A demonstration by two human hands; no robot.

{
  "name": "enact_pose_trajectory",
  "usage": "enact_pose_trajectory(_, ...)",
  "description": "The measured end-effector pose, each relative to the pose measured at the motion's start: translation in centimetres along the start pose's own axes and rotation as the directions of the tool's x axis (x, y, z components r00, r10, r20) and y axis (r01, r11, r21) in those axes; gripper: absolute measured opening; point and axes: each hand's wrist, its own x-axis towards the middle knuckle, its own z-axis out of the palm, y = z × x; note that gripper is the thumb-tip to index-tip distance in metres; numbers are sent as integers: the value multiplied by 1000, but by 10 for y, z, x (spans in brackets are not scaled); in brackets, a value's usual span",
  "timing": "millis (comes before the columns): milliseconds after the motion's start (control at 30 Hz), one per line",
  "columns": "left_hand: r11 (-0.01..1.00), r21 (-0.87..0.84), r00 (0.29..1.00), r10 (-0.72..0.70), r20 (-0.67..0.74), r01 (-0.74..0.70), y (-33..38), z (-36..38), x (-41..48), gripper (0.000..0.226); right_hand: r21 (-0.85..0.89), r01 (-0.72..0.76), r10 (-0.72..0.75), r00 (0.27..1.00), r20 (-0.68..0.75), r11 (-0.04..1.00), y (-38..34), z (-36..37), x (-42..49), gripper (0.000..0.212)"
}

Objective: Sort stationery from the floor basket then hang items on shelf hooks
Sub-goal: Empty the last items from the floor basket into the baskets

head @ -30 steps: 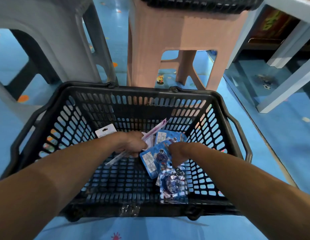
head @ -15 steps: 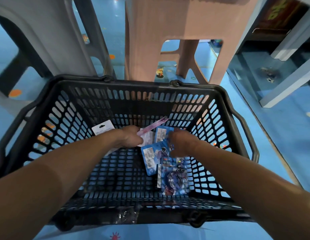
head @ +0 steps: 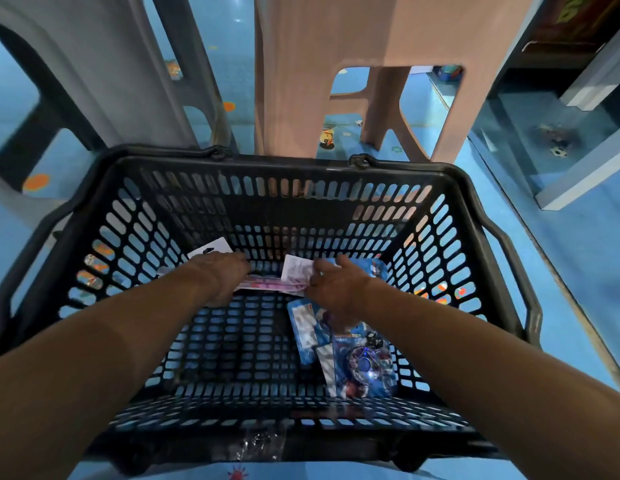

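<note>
Stationery packs (head: 303,323): all are in the bottom of the black floor basket (head: 284,161), bunched toward its far wall and right side. None is sorted out or hung yet, I judge.
Step in hand: picking through the heap at the far wall to gather like with like.
Left hand (head: 220,278): lies over the near end of the long pink pen pack (head: 267,284). My fingers are folded under and hidden, so I cannot tell whether they grip it.
Right hand (head: 339,289): fingers (head: 315,276) are curled narrow and pinch the edge of the white printed card (head: 296,270), thumb above.
Method: lift one pack at a time by its hang-tab end. Keep the pen pack flat so it does not snag in the mesh slots. Free the top cards before tugging anything buried.
Risk: glossy blister cards overlap, so a loose pinch may drag two up together.
Count, blue blister packs (head: 365,362): three visible, one of them partly behind my right hand.
Count, pink pen pack: one, perhaps two stacked; too blurred to tell.
Count, white cards: the printed one plus a white hang-tab card (head: 211,249) behind my left hand.
Count, baskets: one.
Surroundings: grey stool (head: 94,81) and pink stool (head: 336,64) just beyond the basket on the blue floor (head: 561,271).
</note>
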Motion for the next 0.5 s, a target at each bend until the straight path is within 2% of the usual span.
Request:
enact_pose_trajectory(100, 1000, -26, 1000, 1, -18, -1, -3, -1, 0, 55, 106, -16, 8, 997, 70, 994, -15, -3, 1, 69)
enact_pose_trajectory(200, 997, -70, 996, 6, -94, -13, -4, -4, -1, 50, 239, -81, 83, 997, 3, 968, -21, -4, 2, 55)
enact_pose_trajectory(267, 994, -106, 988, -17, -155, 0, -6, -4, -2, 48, 293, -106, 116, 993, -18, 950, -22, -7, 6, 66)
enact_pose_trajectory(367, 970, -243, 962, -78, -262, 13, -9, -7, -2, 30, 288, -126, 114, 992, 58, 949, -25, -17, 14, 91)
enact_pose_trajectory(433, 939, -343, 955, -127, -267, 29, -11, -12, -3, 24, 277, -144, 128, 989, 76, 950, -28, -21, 23, 86)
enact_pose_trajectory(500, 899, -435, 961, -168, -219, 58, -14, -14, -7, 33, 281, -160, 156, 987, 36, 946, -31, -26, 28, 71)
